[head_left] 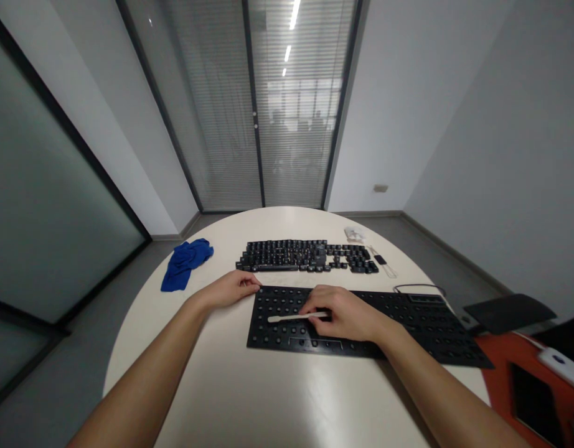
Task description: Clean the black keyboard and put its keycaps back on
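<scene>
A black keyboard base (268,339), stripped of its keycaps, lies at a slight slant across the pale round table (212,398). My left hand (233,289) rests on the tabletop with its fingers closed at the base's far left corner. Over the base's left half, my right hand (340,311) grips a slim white brush (287,317) whose small head points left, close above the switches. Part of the base is hidden under my right hand and forearm. Just beyond it, loose black keycaps (282,254) are laid out in keyboard order.
A crumpled blue cloth (187,261) lies at the left. At the back right are a small clear plastic packet (355,234) and a wire keycap puller (383,261). A cable (420,286) loops behind the base. An orange chair seat (502,354) holds a dark phone (534,398) and a white power strip (562,367).
</scene>
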A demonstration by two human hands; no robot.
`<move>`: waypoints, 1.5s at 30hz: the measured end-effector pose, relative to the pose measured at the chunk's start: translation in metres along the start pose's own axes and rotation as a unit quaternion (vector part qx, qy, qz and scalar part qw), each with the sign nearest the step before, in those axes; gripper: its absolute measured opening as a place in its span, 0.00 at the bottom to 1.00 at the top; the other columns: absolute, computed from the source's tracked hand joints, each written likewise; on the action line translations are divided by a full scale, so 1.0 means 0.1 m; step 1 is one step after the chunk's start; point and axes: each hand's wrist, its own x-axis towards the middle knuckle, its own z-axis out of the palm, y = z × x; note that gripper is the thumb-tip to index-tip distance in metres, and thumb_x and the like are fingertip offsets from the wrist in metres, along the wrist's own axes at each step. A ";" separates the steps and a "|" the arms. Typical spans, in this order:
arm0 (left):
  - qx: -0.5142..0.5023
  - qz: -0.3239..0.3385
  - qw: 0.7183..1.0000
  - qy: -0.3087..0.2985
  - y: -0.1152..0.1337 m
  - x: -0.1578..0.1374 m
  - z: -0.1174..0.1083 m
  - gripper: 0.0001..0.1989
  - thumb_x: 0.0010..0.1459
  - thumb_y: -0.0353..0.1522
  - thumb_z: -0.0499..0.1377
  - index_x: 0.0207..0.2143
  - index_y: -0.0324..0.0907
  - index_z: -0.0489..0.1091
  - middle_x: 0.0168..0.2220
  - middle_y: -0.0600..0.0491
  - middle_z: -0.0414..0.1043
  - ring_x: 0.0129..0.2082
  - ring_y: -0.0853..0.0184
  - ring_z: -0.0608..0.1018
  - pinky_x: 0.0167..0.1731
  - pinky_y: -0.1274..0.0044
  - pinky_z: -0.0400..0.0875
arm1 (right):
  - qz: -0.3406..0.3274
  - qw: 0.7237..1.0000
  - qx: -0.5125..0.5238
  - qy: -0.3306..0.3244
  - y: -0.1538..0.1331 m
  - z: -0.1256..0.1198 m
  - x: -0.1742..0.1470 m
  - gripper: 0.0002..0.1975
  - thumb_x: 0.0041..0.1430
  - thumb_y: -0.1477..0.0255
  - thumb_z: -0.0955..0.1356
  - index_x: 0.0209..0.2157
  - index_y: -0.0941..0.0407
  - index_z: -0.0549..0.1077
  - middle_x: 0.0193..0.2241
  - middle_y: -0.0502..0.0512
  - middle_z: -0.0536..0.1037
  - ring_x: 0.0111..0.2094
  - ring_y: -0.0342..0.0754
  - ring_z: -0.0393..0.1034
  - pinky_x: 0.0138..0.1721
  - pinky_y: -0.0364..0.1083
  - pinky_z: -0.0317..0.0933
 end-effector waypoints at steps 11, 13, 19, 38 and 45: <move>0.008 0.002 1.000 0.002 0.00 0.01 0.00 0.20 0.59 0.47 0.59 0.40 0.40 0.77 0.30 0.52 0.74 0.30 0.64 0.72 0.30 0.77 0.63 | -0.053 0.997 0.050 -0.023 -0.01 0.04 -0.02 0.18 0.51 0.82 0.67 0.40 0.52 0.83 0.33 0.52 0.82 0.36 0.47 0.73 0.41 0.45 0.67; 0.005 0.000 1.000 0.003 0.01 0.00 0.00 0.20 0.60 0.47 0.59 0.40 0.39 0.77 0.30 0.52 0.74 0.30 0.64 0.72 0.30 0.76 0.63 | -0.050 0.998 0.044 -0.019 0.00 0.02 -0.02 0.17 0.52 0.81 0.68 0.40 0.53 0.83 0.33 0.52 0.82 0.35 0.46 0.73 0.41 0.45 0.67; -0.001 -0.004 1.000 -0.001 0.01 -0.02 0.01 0.20 0.59 0.46 0.58 0.40 0.39 0.77 0.30 0.52 0.75 0.31 0.64 0.72 0.31 0.76 0.63 | 0.006 1.000 -0.002 0.015 0.11 -0.05 -0.07 0.14 0.55 0.79 0.68 0.42 0.54 0.81 0.35 0.53 0.82 0.37 0.48 0.74 0.42 0.46 0.67; 0.016 -0.005 1.000 0.001 0.06 -0.04 0.00 0.19 0.59 0.45 0.57 0.39 0.39 0.77 0.29 0.53 0.74 0.29 0.65 0.72 0.30 0.76 0.63 | 0.022 0.998 -0.038 0.038 0.19 -0.05 -0.08 0.13 0.57 0.77 0.68 0.42 0.54 0.80 0.37 0.54 0.82 0.40 0.49 0.74 0.44 0.48 0.67; 0.066 -0.013 0.997 0.033 0.16 -0.06 0.02 0.17 0.58 0.45 0.60 0.38 0.41 0.77 0.29 0.52 0.75 0.30 0.63 0.74 0.31 0.76 0.64 | -0.019 1.000 0.013 0.016 0.05 -0.03 -0.06 0.15 0.51 0.80 0.69 0.38 0.54 0.82 0.32 0.52 0.82 0.34 0.47 0.74 0.40 0.45 0.66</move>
